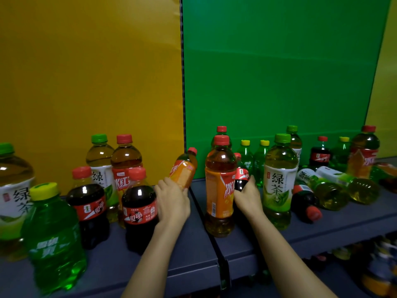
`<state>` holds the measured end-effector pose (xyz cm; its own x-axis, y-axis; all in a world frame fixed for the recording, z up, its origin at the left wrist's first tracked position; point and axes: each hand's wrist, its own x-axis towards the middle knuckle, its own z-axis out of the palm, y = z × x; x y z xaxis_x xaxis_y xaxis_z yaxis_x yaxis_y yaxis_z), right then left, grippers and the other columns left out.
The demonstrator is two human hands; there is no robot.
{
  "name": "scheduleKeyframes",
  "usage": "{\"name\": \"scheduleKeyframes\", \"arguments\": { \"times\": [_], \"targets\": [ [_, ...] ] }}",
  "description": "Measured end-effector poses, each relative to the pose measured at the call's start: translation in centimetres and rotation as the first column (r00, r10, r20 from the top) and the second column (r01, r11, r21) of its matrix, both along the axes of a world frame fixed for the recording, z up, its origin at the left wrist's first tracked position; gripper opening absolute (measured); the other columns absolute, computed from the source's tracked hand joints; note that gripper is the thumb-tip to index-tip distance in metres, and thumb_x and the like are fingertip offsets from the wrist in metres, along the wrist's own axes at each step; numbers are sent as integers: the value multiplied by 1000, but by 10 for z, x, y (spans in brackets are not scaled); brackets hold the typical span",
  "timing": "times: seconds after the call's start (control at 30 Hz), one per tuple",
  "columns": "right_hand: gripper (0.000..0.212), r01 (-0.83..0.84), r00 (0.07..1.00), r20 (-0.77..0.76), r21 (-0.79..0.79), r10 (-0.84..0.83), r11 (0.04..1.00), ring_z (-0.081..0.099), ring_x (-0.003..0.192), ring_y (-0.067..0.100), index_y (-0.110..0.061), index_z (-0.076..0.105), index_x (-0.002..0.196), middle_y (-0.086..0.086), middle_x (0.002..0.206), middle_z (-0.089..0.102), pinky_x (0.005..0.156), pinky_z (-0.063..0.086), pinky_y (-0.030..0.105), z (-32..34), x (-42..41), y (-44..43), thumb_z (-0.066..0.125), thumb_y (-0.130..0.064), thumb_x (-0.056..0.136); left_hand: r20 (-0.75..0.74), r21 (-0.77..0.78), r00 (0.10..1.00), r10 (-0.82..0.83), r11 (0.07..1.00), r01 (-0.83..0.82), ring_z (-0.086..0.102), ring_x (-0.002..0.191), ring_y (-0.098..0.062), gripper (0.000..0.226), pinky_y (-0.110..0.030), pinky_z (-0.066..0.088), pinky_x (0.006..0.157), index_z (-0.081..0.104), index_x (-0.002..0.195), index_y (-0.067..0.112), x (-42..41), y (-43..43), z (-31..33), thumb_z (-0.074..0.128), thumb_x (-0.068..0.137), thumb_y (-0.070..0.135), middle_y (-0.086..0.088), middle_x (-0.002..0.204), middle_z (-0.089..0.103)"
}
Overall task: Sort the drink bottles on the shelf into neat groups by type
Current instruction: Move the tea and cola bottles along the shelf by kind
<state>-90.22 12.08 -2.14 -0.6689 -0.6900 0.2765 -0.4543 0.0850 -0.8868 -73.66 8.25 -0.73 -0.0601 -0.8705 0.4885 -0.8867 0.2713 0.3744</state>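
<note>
Orange-labelled tea bottle (183, 168), tilted toward one o'clock, clamped in the left hand (171, 201); right hand (248, 195) fingers clamp a small cola bottle (241, 178)

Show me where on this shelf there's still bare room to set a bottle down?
Bare shelf shows between the front cola bottle and the tall iced tea bottle. Another strip runs along the front edge, right of the standing green tea bottle. The far left and the toppled bottles at back right are crowded.

Small dark cola bottle (242, 177) half hidden behind the tall orange-labelled plastic tea bottle (219, 188); I can't make out those blurred lower-shelf goods (380, 257).
</note>
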Motion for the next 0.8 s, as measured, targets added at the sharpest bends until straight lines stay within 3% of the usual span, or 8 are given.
{"name": "scheduleKeyframes", "arguments": {
  "times": [0.1, 0.37, 0.47, 0.53, 0.7, 0.8],
  "targets": [
    [74, -24, 998, 60, -86, 29, 996, 49, 121, 29, -11, 33, 135, 13, 129, 50, 98, 42, 41, -3, 4, 5, 74, -24, 74, -122, -16, 991, -50, 999, 48, 41, 121, -27, 53, -33, 34, 98, 30, 130, 1, 1, 7, -3, 47, 93, 35, -15, 130, 43],
    [83, -101, 988, 85, -250, 126, 963, 42, 116, 14, -7, 16, 137, 12, 134, 42, 95, 32, 25, -9, 16, 19, 72, -7, 76, -440, 7, 875, -203, 973, 230, 29, 134, -35, 77, -39, 29, 109, 7, 141, -6, 9, 20, -10, 56, 89, 22, -24, 145, 23],
    [89, -149, 982, 79, -234, 172, 961, 38, 130, 21, -10, 16, 143, 10, 140, 38, 98, 30, 26, -11, 16, 22, 73, -7, 74, -490, -1, 837, -243, 961, 278, 26, 136, -34, 80, -38, 27, 110, 4, 142, -6, 14, 25, -12, 58, 88, 19, -25, 145, 21],
    [84, -172, 976, 94, -223, 196, 960, 39, 130, 21, -11, 22, 141, 11, 138, 40, 98, 32, 27, -12, 16, 25, 73, -5, 74, -517, -8, 812, -269, 951, 310, 27, 135, -33, 80, -37, 27, 110, 4, 142, -5, 16, 26, -12, 59, 88, 17, -23, 145, 22],
    [84, -194, 965, 141, -189, 222, 963, 40, 130, 24, -12, 18, 142, 12, 139, 42, 102, 34, 34, -13, 18, 31, 70, -5, 77, -553, -11, 788, -270, 948, 317, 26, 136, -33, 80, -38, 28, 109, 4, 143, -4, 15, 29, -13, 59, 88, 17, -23, 146, 22],
    [80, -165, 976, 115, -141, 182, 976, 43, 128, 25, -12, 22, 142, 12, 139, 45, 101, 36, 35, -11, 21, 37, 70, -11, 78, -546, -2, 790, -280, 943, 332, 17, 141, -32, 78, -40, 22, 115, -5, 144, -3, 17, 33, -18, 51, 92, 17, -21, 152, 12]
  ]
}}
